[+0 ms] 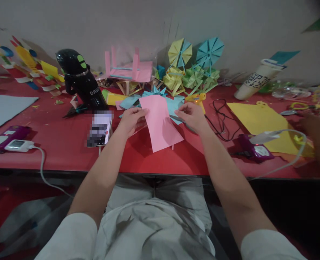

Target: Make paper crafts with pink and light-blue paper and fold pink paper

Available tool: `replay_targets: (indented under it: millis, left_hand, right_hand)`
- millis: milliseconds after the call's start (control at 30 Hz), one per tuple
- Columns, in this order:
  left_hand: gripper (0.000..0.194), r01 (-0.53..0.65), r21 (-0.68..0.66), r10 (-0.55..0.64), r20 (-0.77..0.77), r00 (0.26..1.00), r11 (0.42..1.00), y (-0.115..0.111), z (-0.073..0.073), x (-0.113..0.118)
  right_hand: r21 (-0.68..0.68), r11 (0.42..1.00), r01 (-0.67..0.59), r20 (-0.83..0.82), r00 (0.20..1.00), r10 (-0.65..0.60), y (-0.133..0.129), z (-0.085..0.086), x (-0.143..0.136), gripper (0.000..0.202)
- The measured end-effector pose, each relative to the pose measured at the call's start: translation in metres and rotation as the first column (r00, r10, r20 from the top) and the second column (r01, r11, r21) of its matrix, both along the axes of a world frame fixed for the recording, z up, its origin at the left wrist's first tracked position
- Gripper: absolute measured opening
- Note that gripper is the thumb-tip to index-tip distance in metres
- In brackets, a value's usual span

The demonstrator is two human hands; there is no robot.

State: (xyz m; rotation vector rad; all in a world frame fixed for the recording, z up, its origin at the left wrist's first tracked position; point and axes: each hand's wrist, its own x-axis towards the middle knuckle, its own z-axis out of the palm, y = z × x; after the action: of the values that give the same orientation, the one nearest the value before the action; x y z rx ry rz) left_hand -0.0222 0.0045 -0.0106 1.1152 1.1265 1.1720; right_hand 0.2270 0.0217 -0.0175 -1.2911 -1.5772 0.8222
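While the left hand (134, 121) pinches a pink paper sheet (161, 124) by its left edge, at nine o'clock on the sheet, the right hand (193, 116) lies between two and three o'clock from it, thumb and fingers drawn narrowly together; I cannot tell whether anything thin is caught between them; the sheet slants in front of the person, above the red tabletop (149, 162), its lower end flaring toward five o'clock.

Counting from that sheet, with twelve toward the wall (89, 25), a blue paper star (159, 91) sits just beyond its top at twelve; a pink paper model with four upright legs (145, 70) stands at eleven; a black bottle (81, 85) leans in view at ten; a phone (100, 128) with a pixelated screen is at nine; farther out, just below nine, is a purple extension socket (13, 133) with a white charger (19, 145).

Around one o'clock rise a yellow-and-blue paper parasol (178, 53) and a blue paper parasol (209, 52); a yellow glue gun (196, 97) lies at two, near the right hand; a lettered cup (257, 81) is farther off at two; yellow paper sheets (263, 117) are at three.
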Motion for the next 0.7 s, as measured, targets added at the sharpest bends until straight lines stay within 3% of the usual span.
replay_targets:
  millis: [67,167,300,433,533,700]
  left_hand:
    - [0.033,-0.006,0.047,0.006,0.000,1.000,0.999,0.002,0.000,0.002]
    - [0.034,0.005,0.066,-0.009,0.058,0.998,0.998,0.003,0.003,0.009]
    - [0.032,0.053,0.054,-0.059,0.113,0.992,0.997,0.004,0.012,0.030]
    - [0.030,0.105,0.078,-0.113,0.093,0.989,0.991,0.004,0.021,0.051]
    - [0.029,0.148,0.067,-0.154,0.086,0.984,0.987,0.002,0.029,0.054]
    - [0.026,0.068,0.013,-0.069,0.195,0.978,0.998,-0.004,0.042,0.020]
  right_hand:
    - [-0.095,0.983,-0.157,-0.013,0.988,0.157,-0.007,0.006,-0.007,0.050]
    - [-0.229,0.888,-0.398,-0.161,0.916,0.368,-0.019,0.014,-0.020,0.063]
    - [-0.217,0.834,-0.507,-0.276,0.851,0.446,-0.028,0.016,-0.030,0.075]
    - [-0.145,0.863,-0.485,-0.296,0.853,0.430,-0.027,0.015,-0.026,0.080]
    - [-0.141,0.901,-0.411,-0.310,0.882,0.354,-0.026,0.020,-0.020,0.067]
    - [-0.274,0.952,-0.139,-0.265,0.962,0.064,-0.027,0.031,0.003,0.036]
